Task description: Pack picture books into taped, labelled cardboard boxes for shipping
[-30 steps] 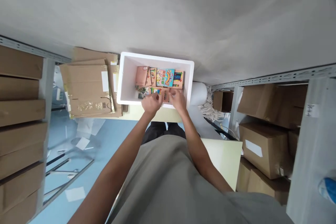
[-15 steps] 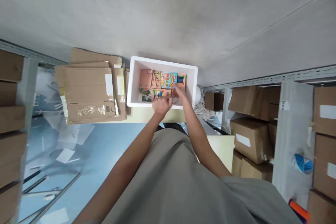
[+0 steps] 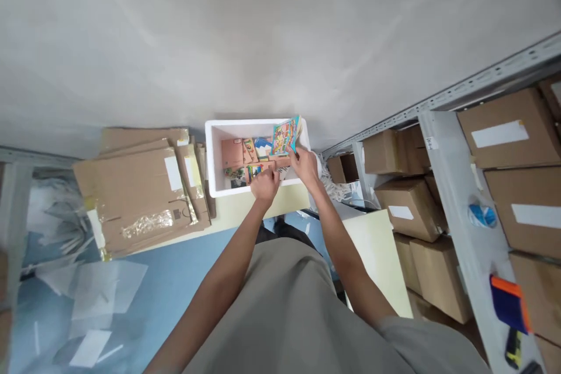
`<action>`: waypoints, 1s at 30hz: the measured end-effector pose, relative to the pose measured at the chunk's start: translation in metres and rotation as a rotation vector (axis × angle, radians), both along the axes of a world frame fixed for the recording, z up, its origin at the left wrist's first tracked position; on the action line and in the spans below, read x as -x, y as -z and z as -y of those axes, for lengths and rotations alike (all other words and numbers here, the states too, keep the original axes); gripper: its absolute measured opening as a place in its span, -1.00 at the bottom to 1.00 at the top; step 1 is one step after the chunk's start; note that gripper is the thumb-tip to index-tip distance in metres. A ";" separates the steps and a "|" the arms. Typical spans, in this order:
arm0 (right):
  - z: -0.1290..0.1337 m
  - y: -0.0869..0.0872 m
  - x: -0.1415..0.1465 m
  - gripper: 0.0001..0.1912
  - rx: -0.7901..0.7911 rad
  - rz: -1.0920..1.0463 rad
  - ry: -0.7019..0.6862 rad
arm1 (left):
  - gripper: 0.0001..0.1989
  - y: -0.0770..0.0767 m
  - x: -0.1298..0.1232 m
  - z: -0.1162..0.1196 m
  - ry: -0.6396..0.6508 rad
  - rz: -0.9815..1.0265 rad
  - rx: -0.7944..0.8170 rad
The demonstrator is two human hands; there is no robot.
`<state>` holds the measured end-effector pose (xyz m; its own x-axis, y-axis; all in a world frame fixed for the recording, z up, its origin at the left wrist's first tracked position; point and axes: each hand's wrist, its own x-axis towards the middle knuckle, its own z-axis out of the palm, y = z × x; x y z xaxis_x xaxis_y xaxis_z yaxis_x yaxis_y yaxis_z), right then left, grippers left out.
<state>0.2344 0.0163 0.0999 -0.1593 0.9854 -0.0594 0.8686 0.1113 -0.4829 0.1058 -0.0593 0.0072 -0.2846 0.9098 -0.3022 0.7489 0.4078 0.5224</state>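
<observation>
Right hand (image 3: pixel 305 167) pinches a colourful picture booklet (image 3: pixel 284 138) above the white foam box (image 3: pixel 245 123)!

The booklet lies tilted just beyond those fingertips, over the box's right half, its long axis hard to judge. Left hand (image 3: pixel 265 184), farther off, curls at the box's near rim; its fingertips are hidden, so I can't tell what they grip.

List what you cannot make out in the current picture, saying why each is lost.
All in the head view:
Under the raised book in the right hand: hidden by the book.
Whether the left hand holds anything: its palm is hidden by its own back.
Post label wording: too small.
Carton far end: cut off by right edge.
Clutter at left: blurred.
</observation>
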 end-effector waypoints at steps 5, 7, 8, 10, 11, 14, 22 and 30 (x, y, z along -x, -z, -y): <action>0.081 -0.046 -0.078 -0.46 -0.158 -0.008 0.078 | -0.68 -0.021 0.003 -0.011 -0.190 0.434 -0.197; 0.116 -0.053 -0.110 -0.47 -0.175 -0.070 0.131 | -0.63 -0.035 -0.010 -0.020 -0.109 0.610 -0.362; 0.134 -0.056 -0.126 -0.46 -0.175 -0.106 0.164 | -0.57 -0.043 -0.021 -0.022 -0.018 0.667 -0.416; 0.170 -0.060 -0.160 -0.44 -0.181 -0.169 0.254 | -0.54 -0.058 -0.050 -0.019 0.187 0.733 -0.436; 0.188 -0.062 -0.177 -0.43 -0.189 -0.193 0.308 | -0.56 -0.065 -0.068 -0.014 0.262 0.761 -0.416; 0.241 -0.064 -0.233 -0.42 -0.212 -0.253 0.481 | -0.57 -0.080 -0.127 0.015 0.348 0.917 -0.279; 0.363 -0.021 -0.392 -0.41 -0.372 -0.613 1.076 | -0.42 -0.077 -0.323 0.152 0.416 1.269 0.226; 0.474 0.007 -0.478 -0.57 -0.412 -0.435 1.300 | -0.39 -0.057 -0.467 0.281 0.402 1.258 0.418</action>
